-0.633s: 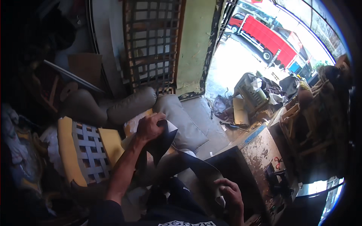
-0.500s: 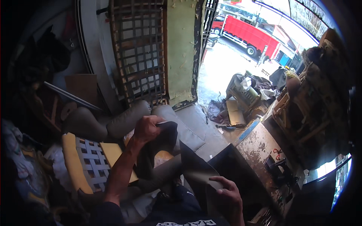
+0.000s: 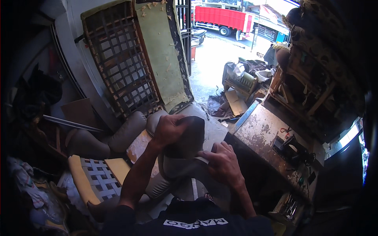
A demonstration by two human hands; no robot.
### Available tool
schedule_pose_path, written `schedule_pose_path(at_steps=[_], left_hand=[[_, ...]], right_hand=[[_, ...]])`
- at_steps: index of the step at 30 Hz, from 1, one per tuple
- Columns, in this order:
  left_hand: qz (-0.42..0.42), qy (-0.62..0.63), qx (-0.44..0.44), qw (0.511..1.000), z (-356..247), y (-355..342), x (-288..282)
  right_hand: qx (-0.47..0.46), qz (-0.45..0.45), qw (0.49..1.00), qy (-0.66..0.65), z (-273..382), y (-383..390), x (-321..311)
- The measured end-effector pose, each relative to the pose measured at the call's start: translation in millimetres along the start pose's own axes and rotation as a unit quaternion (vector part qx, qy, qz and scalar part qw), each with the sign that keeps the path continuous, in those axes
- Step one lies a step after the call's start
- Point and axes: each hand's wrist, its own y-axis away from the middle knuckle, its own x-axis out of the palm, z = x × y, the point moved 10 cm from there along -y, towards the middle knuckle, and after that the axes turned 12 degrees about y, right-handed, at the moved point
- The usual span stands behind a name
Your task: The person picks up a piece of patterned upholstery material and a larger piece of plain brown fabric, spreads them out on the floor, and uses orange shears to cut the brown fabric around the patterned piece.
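A piece of dark grey-brown upholstery material [image 3: 186, 142] is held up in front of me. My left hand [image 3: 170, 129] is closed on its upper left part. My right hand [image 3: 223, 162] grips its lower right edge, fingers curled on a pale-edged strip. Behind and below the material lie grey padded cushions [image 3: 126, 131] and a yellow foam seat frame [image 3: 82, 177] with woven grey webbing.
A worn table [image 3: 252, 126] with a black sewing machine [image 3: 293, 155] and red scissors stands at my right. Webbed frame [image 3: 118, 63] and green panel [image 3: 161, 55] lean upright ahead. Wooden furniture [image 3: 299, 82] is piled right. The doorway shows a red truck [image 3: 220, 17].
My right hand has risen toward my left one, bringing the material's two parts together. My left hand has shifted slightly right. The view has tilted, moving the truck leftward and up in frame.
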Motion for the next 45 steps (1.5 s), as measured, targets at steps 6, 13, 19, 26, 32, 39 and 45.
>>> schedule_pose_path(at_steps=[6, 13, 19, 26, 32, 39, 45], left_hand=[[0.16, 0.154, -0.093, 0.971, -10, 4, 101], [0.227, 0.191, -0.102, 0.95, -16, -3, 158], [0.361, 0.082, -0.078, 0.926, -43, -8, 202], [0.332, -0.029, -0.042, 0.942, -47, -23, 221], [0.266, -0.072, -0.029, 0.961, -52, -48, 205], [0.008, 0.055, 0.028, 0.998, -95, -113, 90], [-0.065, 0.027, 0.05, 0.996, -113, -145, 0]], right_hand=[[-0.016, -0.243, 0.954, -0.173, -73, 3, -45], [0.051, -0.145, 0.893, -0.424, -152, 1, -21], [0.09, -0.153, 0.906, -0.385, -188, 15, -21], [0.15, -0.127, 0.866, -0.459, -211, 23, -23], [0.039, -0.162, 0.921, -0.353, -216, 25, -46], [0.122, 0.141, 0.891, -0.414, -270, 45, 87], [0.118, 0.079, 0.878, -0.457, -292, 37, 98]])
